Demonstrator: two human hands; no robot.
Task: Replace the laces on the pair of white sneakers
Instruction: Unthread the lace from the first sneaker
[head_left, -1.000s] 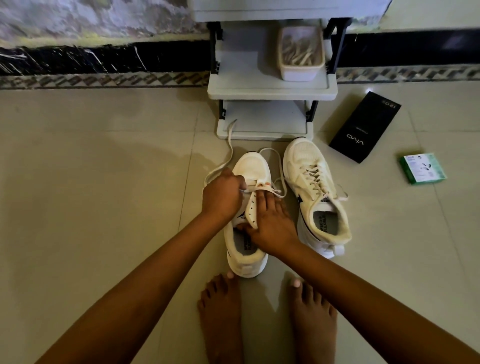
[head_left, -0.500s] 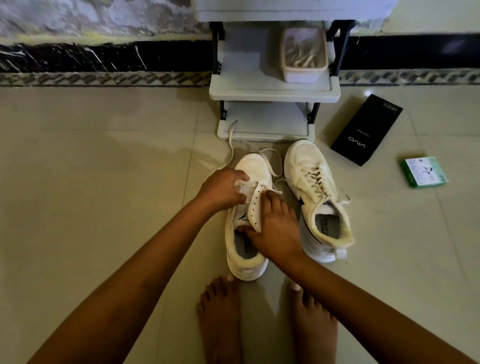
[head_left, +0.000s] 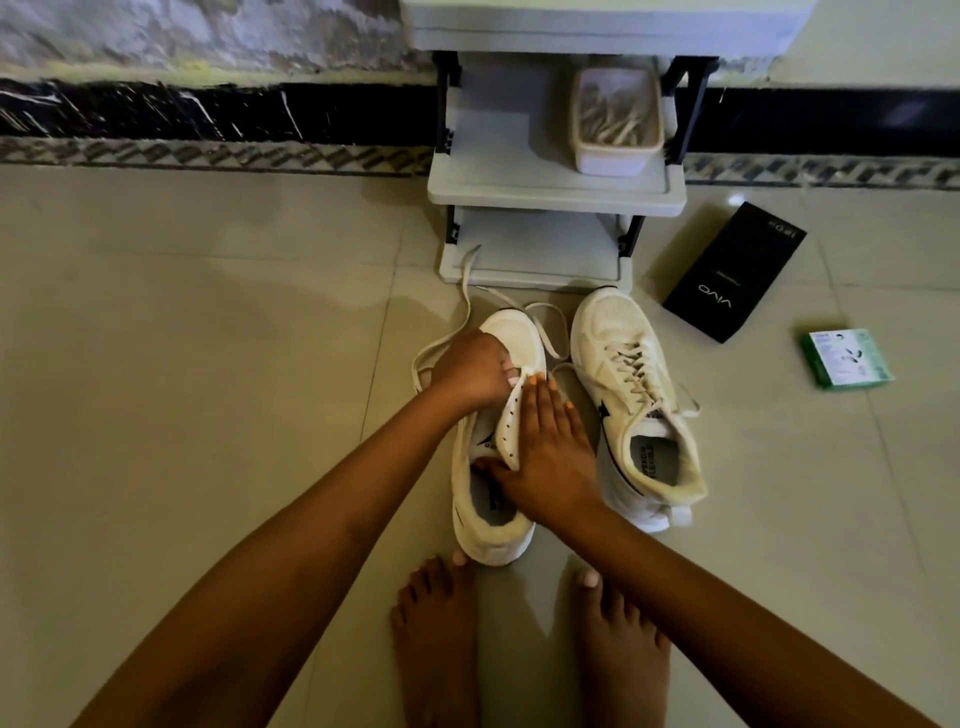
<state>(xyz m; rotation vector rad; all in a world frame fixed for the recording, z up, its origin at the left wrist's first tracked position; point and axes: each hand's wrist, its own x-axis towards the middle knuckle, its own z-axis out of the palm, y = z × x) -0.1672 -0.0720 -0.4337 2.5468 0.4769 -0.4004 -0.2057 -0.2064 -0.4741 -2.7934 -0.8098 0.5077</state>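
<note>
Left sneaker (head_left: 511, 338) smooth white, rounded toe | left hand (head_left: 467, 371) curled, pinching flat lace (head_left: 465, 306) | right hand (head_left: 545, 457) fingers straight, pressing eyelet flap | laced sneaker (head_left: 631, 395) just beside fingertips, bare tile beyond

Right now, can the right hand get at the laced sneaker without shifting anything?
Probably yes. The right hand rests on the unlaced sneaker, and the laced sneaker stands right beside it, with only bare floor between them.
</note>
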